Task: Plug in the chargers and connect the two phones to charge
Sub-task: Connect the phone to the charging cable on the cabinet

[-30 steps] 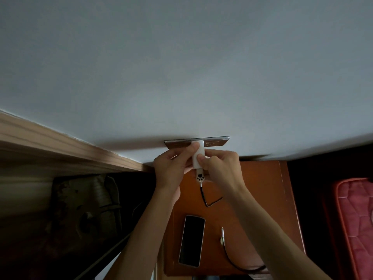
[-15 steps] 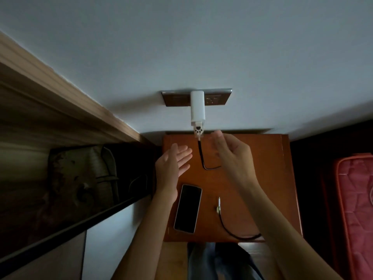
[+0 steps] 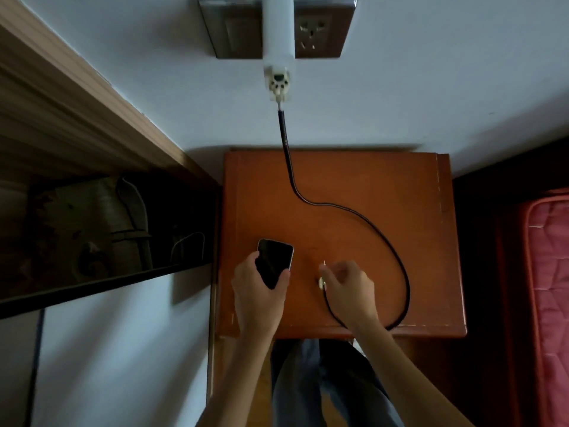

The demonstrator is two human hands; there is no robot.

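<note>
A white charger (image 3: 278, 35) sits plugged into the wall socket plate (image 3: 320, 32) above an orange-brown bedside table (image 3: 354, 180). Its black cable (image 3: 378, 232) hangs down, loops across the tabletop and ends at a small metal plug (image 3: 322, 283). My left hand (image 3: 257, 291) is closed around a black phone (image 3: 274, 261), screen up, near the table's front left. My right hand (image 3: 346, 288) pinches the cable's plug end just right of the phone. Plug and phone are apart. Only one phone is in view.
A wooden shelf unit (image 3: 77, 134) with dark clutter stands to the left, close against the table. A red quilted mattress (image 3: 548, 288) lies at the right. My legs (image 3: 323, 380) show below the table's front edge.
Both hands dropped from the charger to the tabletop. The left took hold of the phone and the right grasped the cable's plug end. The view tilted downward.
</note>
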